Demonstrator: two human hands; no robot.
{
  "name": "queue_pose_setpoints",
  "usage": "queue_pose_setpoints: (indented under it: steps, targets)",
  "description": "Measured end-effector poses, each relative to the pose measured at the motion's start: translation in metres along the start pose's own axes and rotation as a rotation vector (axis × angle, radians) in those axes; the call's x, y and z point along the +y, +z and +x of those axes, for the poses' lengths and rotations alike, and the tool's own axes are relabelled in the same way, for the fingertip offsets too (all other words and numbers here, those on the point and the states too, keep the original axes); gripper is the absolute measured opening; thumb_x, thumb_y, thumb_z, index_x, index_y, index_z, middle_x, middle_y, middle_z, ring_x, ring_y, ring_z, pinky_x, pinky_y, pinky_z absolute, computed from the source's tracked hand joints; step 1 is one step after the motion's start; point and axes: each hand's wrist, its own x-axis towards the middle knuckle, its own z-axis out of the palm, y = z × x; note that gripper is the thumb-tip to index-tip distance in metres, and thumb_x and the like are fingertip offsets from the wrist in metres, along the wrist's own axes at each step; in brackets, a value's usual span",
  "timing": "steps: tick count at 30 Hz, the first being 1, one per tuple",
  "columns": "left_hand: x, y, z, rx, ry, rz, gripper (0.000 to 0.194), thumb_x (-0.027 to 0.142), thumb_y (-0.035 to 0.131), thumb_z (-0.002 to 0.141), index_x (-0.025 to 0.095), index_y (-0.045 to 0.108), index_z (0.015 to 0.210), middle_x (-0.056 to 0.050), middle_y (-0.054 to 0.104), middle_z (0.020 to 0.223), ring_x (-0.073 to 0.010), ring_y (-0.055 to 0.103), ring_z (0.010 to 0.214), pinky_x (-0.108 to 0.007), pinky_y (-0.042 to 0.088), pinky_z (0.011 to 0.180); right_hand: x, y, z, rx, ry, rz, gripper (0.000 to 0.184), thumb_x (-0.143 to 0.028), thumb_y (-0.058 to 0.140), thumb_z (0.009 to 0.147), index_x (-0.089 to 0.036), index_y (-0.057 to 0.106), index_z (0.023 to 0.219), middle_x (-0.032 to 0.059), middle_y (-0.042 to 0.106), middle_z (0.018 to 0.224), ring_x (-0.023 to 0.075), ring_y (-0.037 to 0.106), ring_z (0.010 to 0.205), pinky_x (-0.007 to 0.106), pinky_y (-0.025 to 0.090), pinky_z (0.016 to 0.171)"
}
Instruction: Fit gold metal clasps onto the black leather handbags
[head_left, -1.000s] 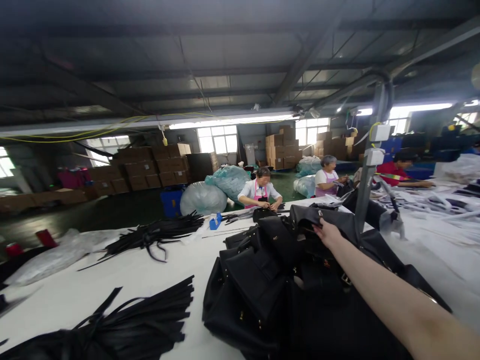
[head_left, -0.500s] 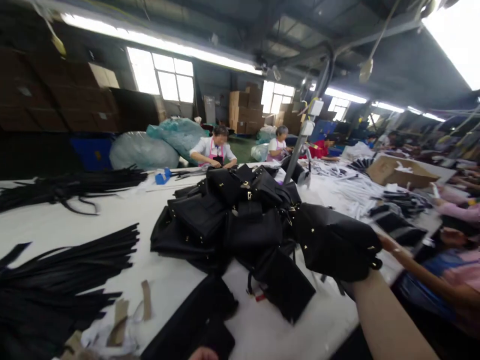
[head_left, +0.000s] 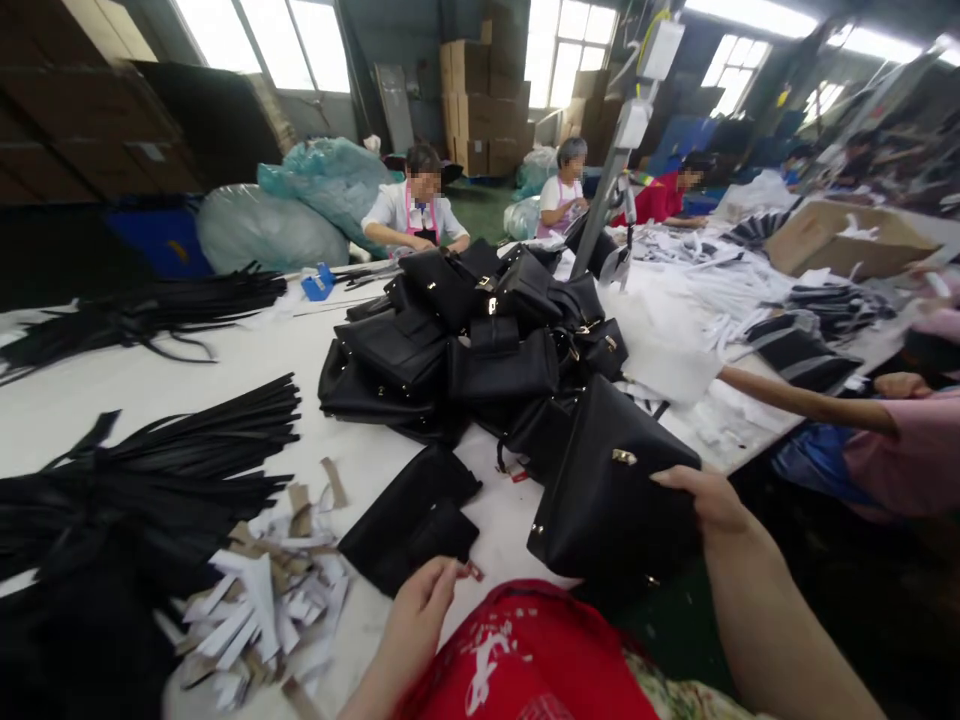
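Note:
My right hand (head_left: 712,500) grips the edge of a black handbag (head_left: 600,490) with gold-coloured metal fittings, thumb on its outer face. The bag is tilted above the table's front edge. My left hand (head_left: 427,600) is low in the middle, fingers pinched, with a small red tag (head_left: 474,571) at the fingertips. Just beyond it lies a flat black bag piece (head_left: 412,515) on the white table (head_left: 330,350). A heap of black handbags (head_left: 502,365) with gold clasps rises behind both hands.
Bundles of black straps (head_left: 202,450) lie to the left, with white and tan scraps (head_left: 262,590) nearer me. A metal post (head_left: 600,215) stands behind the heap. At right, a co-worker's arm (head_left: 810,400) reaches over the table. Other people sit across it.
My right hand has drawn the handbag from beside the heap back towards me and turned it. My left hand has come further into view. The view has tipped downward.

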Motion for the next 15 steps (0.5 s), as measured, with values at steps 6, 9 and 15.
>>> queue_pose_setpoints:
  steps: [6, 9, 15]
  targets:
    - [0.073, 0.009, -0.013, -0.069, 0.331, 0.176, 0.033, 0.03, 0.038, 0.097, 0.017, 0.064, 0.111, -0.002, 0.062, 0.075, -0.0143, 0.055, 0.067, -0.025, 0.044, 0.063, 0.051, 0.069, -0.047, -0.229, -0.039, -0.236, 0.025, -0.038, 0.07, 0.069, -0.017, 0.074, 0.082, 0.0068, 0.076, 0.085, 0.0274, 0.071, 0.083, 0.036, 0.06, 0.075]
    - [0.09, 0.018, -0.013, -0.037, 0.511, 0.254, 0.028, 0.024, 0.043, 0.095, 0.019, 0.065, 0.111, -0.004, 0.067, 0.086, -0.0151, 0.06, 0.077, -0.028, 0.047, 0.075, 0.061, 0.082, -0.057, -0.328, -0.15, -0.29, 0.025, -0.042, 0.065, 0.076, -0.019, 0.075, 0.081, 0.0074, 0.076, 0.086, 0.0296, 0.069, 0.096, 0.04, 0.056, 0.091]
    - [0.096, 0.025, -0.011, 0.097, 0.655, 0.504, 0.026, 0.031, 0.07, 0.082, 0.018, 0.067, 0.104, 0.002, 0.057, 0.067, -0.0129, 0.053, 0.062, -0.025, 0.044, 0.062, 0.065, 0.084, -0.057, -0.409, -0.304, -0.313, 0.032, -0.042, 0.06, 0.085, -0.018, 0.074, 0.101, 0.0085, 0.076, 0.095, 0.0293, 0.062, 0.114, 0.044, 0.042, 0.11]
